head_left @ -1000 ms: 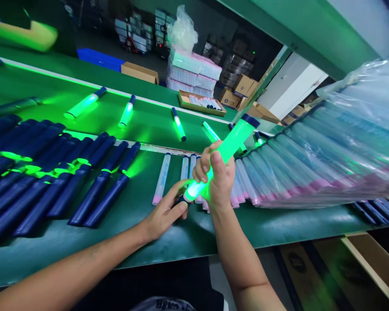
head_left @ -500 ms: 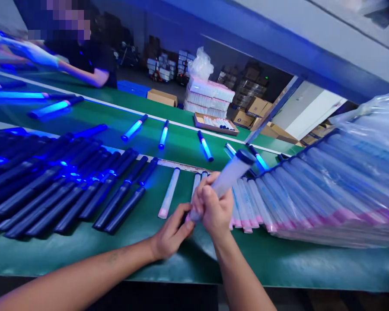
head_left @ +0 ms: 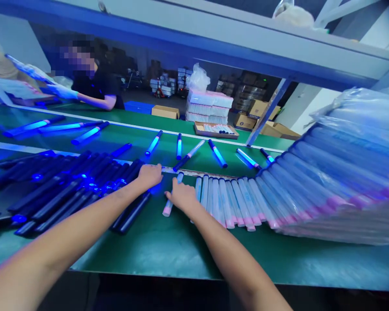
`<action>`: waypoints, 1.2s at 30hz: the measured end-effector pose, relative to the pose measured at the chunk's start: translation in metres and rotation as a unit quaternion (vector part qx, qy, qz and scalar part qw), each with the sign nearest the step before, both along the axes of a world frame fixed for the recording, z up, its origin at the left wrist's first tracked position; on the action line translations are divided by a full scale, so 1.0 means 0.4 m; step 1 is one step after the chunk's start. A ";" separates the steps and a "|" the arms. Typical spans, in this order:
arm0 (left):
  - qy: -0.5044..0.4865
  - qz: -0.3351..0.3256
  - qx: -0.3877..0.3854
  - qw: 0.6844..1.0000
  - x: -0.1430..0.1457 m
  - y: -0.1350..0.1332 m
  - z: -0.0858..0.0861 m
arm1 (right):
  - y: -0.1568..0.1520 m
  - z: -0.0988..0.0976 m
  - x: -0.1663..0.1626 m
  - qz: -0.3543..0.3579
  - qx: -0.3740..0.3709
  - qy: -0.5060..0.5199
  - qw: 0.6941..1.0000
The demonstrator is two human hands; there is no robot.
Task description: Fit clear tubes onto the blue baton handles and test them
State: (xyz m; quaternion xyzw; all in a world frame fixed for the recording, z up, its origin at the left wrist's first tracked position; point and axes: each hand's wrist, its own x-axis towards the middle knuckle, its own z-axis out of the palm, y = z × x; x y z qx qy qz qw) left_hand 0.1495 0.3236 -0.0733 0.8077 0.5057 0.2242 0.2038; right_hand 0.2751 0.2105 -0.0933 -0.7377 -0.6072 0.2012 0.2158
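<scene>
Both hands have let go of the stick that the right one held up half a second ago, and now lie low on the green table (head_left: 188,250). The right hand (head_left: 181,196) rests palm down with its fingers stretched out and close together across a white tube (head_left: 168,206) with a pink end. This tube lies alone, just left of a row of like tubes (head_left: 228,201). The left hand (head_left: 151,175) sits just beyond and to the left, on the far ends of the dark handles (head_left: 68,190) that cover the table's left side. Its fingers bend down over them, but whether they grip one cannot be told.

A big plastic bag of tubes (head_left: 343,172) fills the right side, touching the row. Past a pale strip, blue-glowing sticks (head_left: 154,143) lie spaced along the belt (head_left: 129,142), and one unlit stick (head_left: 189,154) lies among them. Farther off stand a flat cardboard tray (head_left: 215,129) and a stack of wrapped packs (head_left: 209,106). At far left a co-worker (head_left: 97,88) holds out a gloved hand (head_left: 60,91).
</scene>
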 end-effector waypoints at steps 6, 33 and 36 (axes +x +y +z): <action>-0.038 -0.016 0.017 0.999 -0.014 -0.028 0.003 | -0.015 0.005 0.108 -0.028 0.059 0.178 0.982; -0.356 -0.317 -0.393 0.786 0.054 -0.376 -0.110 | -0.137 0.126 0.124 -0.026 0.350 0.709 0.612; -0.347 -0.310 -0.348 0.814 0.054 -0.379 -0.113 | -0.136 0.129 0.108 -0.039 0.367 0.678 0.636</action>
